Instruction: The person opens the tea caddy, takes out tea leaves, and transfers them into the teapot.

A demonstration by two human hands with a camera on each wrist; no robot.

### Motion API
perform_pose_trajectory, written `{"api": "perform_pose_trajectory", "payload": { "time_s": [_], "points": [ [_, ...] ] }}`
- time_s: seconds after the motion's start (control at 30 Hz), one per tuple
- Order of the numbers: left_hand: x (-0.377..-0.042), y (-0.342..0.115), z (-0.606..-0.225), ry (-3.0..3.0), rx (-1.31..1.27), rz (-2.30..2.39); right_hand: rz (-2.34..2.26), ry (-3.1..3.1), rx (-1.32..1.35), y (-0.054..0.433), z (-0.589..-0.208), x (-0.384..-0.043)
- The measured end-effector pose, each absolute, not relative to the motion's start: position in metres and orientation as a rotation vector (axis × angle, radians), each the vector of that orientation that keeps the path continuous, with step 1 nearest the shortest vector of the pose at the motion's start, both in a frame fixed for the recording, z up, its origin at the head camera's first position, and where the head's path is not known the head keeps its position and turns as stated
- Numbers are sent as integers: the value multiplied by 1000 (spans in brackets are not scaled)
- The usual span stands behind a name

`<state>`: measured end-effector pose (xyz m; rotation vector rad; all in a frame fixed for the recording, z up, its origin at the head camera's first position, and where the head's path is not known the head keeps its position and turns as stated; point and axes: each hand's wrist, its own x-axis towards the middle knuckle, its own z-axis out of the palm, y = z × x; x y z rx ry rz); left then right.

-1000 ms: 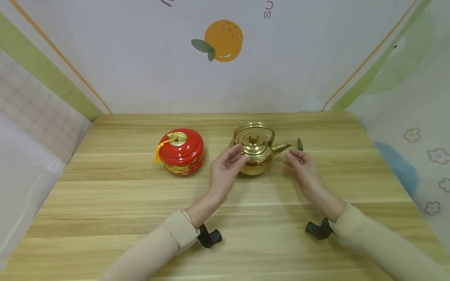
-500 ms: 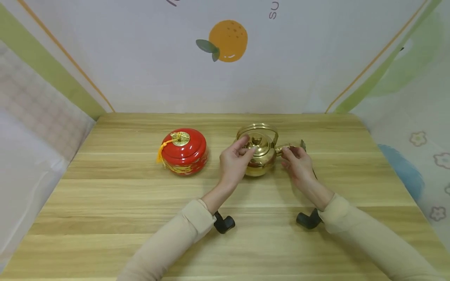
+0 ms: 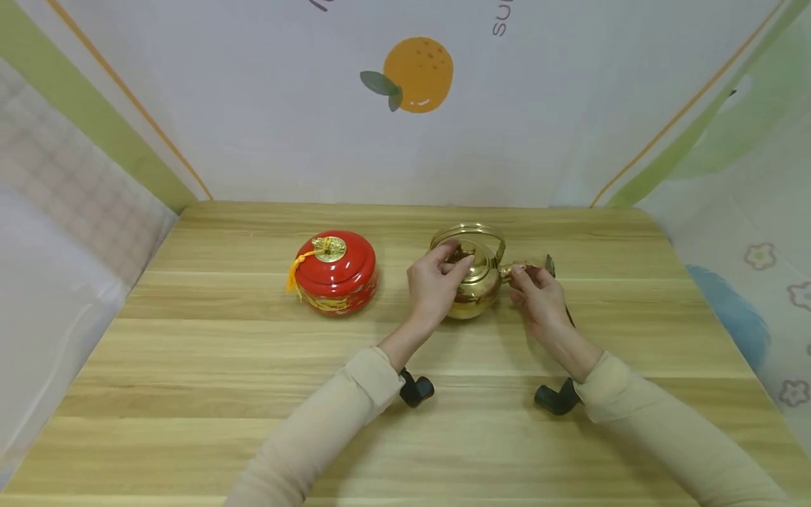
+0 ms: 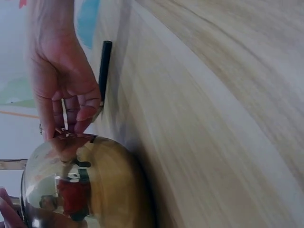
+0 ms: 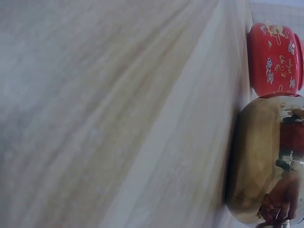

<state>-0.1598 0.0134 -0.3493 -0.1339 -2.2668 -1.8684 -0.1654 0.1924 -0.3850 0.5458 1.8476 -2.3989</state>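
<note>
We judge little done: the round, shiny gold metal kettle (image 3: 474,301) stands unlifted on the pale wooden bench (image 3: 209,366), domed lid (image 3: 483,262) on; the right hand (image 3: 541,299) pinches its slim gold spout (image 3: 505,272) (the left hand (image 3: 434,287)'s grip, we cannot tell).

Head view: high, facing forward and down over the bench (image 3: 190,380).
Wrist views: low, close, sideways, sharing the golden kettle (image 4: 116,185).

On the white wall (image 3: 285,120) facing me, dark letters (image 3: 500,21) turned sideways read "su", cut off at the top; left of them, I cannot read a cropped stroke (image 3: 319,5).
</note>
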Motion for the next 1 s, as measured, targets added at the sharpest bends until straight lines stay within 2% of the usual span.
{"api": "perform_pose_trajectory", "payload": {
  "time_s": [0.7,1.0],
  "points": [
    [-167,20,-346,-2357,-87,-1696,-2414,1852,528,193,-386,-166],
    [-167,21,-349,-2291,-99,-1786,-2409,1848,534,193,-386,-166]
  ]
}}
